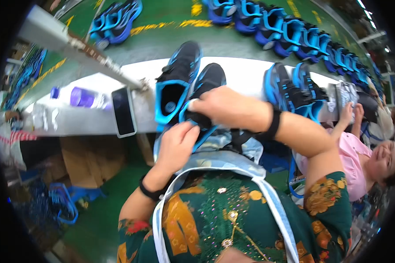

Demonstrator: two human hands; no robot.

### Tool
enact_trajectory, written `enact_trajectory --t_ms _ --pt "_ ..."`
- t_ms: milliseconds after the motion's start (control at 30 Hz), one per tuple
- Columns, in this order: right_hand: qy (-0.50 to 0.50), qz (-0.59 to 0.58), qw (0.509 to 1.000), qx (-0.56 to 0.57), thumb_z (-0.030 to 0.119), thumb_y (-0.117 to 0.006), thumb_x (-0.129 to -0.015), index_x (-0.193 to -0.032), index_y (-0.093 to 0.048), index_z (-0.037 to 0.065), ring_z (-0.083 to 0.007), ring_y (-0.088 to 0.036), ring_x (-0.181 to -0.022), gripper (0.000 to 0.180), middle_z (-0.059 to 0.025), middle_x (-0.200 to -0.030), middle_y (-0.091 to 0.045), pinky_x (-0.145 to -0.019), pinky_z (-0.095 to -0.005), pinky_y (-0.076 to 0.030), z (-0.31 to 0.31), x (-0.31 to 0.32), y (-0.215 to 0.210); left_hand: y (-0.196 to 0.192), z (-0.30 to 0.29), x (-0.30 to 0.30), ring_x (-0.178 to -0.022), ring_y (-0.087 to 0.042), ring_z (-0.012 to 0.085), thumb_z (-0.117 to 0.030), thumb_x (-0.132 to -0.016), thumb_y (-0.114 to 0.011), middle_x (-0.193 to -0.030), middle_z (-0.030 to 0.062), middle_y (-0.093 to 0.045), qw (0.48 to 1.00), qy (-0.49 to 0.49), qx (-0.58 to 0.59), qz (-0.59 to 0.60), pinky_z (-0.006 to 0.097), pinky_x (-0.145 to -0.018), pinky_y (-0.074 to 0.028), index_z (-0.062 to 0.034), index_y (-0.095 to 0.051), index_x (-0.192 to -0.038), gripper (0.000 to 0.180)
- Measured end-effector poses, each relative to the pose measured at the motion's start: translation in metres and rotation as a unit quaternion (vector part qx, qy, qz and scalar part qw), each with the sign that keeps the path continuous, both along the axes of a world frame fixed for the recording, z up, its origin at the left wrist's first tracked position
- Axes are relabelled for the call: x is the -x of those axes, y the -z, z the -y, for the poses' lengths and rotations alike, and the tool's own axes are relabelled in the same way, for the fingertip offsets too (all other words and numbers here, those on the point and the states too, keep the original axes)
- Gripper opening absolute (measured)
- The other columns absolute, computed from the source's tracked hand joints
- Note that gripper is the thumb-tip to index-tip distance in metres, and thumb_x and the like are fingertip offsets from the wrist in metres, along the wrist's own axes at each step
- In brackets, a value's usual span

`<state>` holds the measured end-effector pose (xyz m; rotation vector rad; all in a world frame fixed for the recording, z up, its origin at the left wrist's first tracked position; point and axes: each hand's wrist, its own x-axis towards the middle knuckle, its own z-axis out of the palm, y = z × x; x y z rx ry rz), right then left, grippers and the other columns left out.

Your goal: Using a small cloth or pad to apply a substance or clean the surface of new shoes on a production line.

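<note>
sneaker point(211, 76), black with blue trim, was positioned at the near edge of the white workbench point(245, 75), toe facing away from the wearer. left hand point(176, 147) was pinched nearly closed on its heel rim. right hand point(228, 108) was curled over its collar, fingers bent; whether these gripped material could not be told. matching sneaker point(183, 65) was located just left, followed by smartphone point(124, 112) and purple-and-clear bottle point(81, 97). second sneaker pair point(280, 90) was located right.
</note>
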<state>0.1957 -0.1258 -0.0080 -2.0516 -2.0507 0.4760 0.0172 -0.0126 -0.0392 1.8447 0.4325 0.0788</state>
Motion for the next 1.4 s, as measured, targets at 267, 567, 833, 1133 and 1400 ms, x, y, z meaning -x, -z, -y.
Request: enact_trajectory --t_ms 267,567,833,1133,1400 --pt "0.059 -0.322 0.942 -0.074 0.006 -0.067 -0.077 -0.127 -0.054 0.004 -0.0418 -0.061 -0.084 0.052 -0.0215 -0.084 -0.061 -0.075 -0.0482 -0.047 0.015 0.000 0.023 0.007 -0.026 0.002 -0.054 -0.038 0.0011 -0.021 -0.095 -0.058 -0.072 -0.0007 -0.065 0.956 -0.003 0.256 -0.143 0.020 -0.050 -0.028 -0.0057 -0.067 -0.095 0.018" --pt "0.121 -0.001 0.981 -0.149 0.020 -0.063 -0.083 -0.111 -0.062 0.003 -0.0309 -0.062 -0.072 0.033 -0.0107 -0.072 -0.063 -0.070 -0.0407 -0.044 0.008 0.021 0.041 0.019 -0.031 -0.007 -0.048 -0.034 0.0006 -0.018 -0.094 -0.058 -0.070 0.0016 -0.066 0.954 -0.012 0.280 -0.105 0.019 -0.046 -0.023 -0.0046 -0.067 -0.097 0.016" --pt "0.132 -0.201 0.970 -0.035 0.016 -0.075 -0.078 -0.129 -0.060 0.009 -0.0378 -0.063 -0.098 0.053 -0.0198 -0.106 -0.067 -0.084 -0.0428 -0.049 -0.021 -0.062 -0.022 -0.008 -0.083 0.002 -0.079 -0.060 0.0149 -0.005 -0.089 -0.058 -0.091 0.0087 -0.066 0.986 -0.117 -0.078 0.084 0.026 -0.069 -0.049 0.0015 -0.065 -0.102 0.016" --pt "-0.091 -0.047 0.993 -0.050 0.006 -0.066 -0.075 -0.115 -0.053 0.008 -0.0401 -0.061 -0.084 0.041 -0.0198 -0.098 -0.052 -0.069 -0.0466 -0.050 -0.083 -0.031 0.030 0.097 -0.104 -0.011 -0.083 -0.062 0.0200 -0.003 -0.083 -0.058 -0.096 0.0124 -0.067 0.993 -0.094 -0.058 0.031 0.032 -0.076 -0.048 -0.0009 -0.061 -0.121 0.038" --pt "-0.059 0.000 0.997 -0.044 0.008 -0.069 -0.073 -0.105 -0.058 0.004 -0.0367 -0.067 -0.078 0.035 -0.0165 -0.081 -0.064 -0.064 -0.0458 -0.052 -0.083 -0.020 0.024 0.058 -0.087 0.003 -0.077 -0.058 0.0077 -0.016 -0.091 -0.068 -0.092 0.0045 -0.066 0.980 -0.199 0.027 0.008 0.022 -0.067 -0.046 -0.0008 -0.064 -0.105 0.021"
